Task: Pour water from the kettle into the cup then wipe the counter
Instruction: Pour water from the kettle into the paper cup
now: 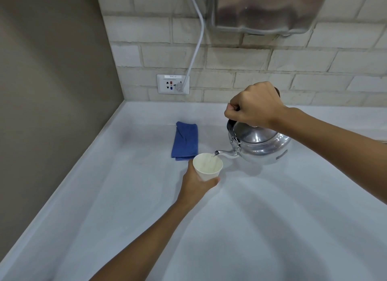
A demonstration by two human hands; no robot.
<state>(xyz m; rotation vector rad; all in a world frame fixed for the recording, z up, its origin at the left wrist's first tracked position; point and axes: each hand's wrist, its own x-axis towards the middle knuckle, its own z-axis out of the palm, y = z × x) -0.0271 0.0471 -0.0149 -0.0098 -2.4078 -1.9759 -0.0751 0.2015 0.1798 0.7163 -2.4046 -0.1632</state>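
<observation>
- The steel kettle (259,143) hangs tilted above the white counter (272,228), its thin spout (226,153) dipping just over the rim of the paper cup (207,166), with a fine stream of water falling in.
- The right hand (254,105) is closed in a fist around the kettle's top handle, which the fist hides almost wholly.
- The kettle looks rigid and smooth, and I judge it heavy enough with water to swing on that handle; the handle is the only sensible hold, since the polished body may be hot and slippery.
- The left hand (198,181) wraps the cup's lower wall, fingers curled round the near side, just left of the kettle's spout; I cannot tell whether the cup's base touches the counter.
- The cup is light and soft-walled, so a hard squeeze would likely buckle it and slop the water; a low, gentle hold suits it.
- A folded blue cloth (185,143) lies flat on the counter left of the kettle and just behind the cup, limp and easy to pinch anywhere, waiting for the wiping.
- Beyond the kettle, a wall socket (173,84) holds a plug whose white cable (198,41) climbs the tiled wall.
</observation>
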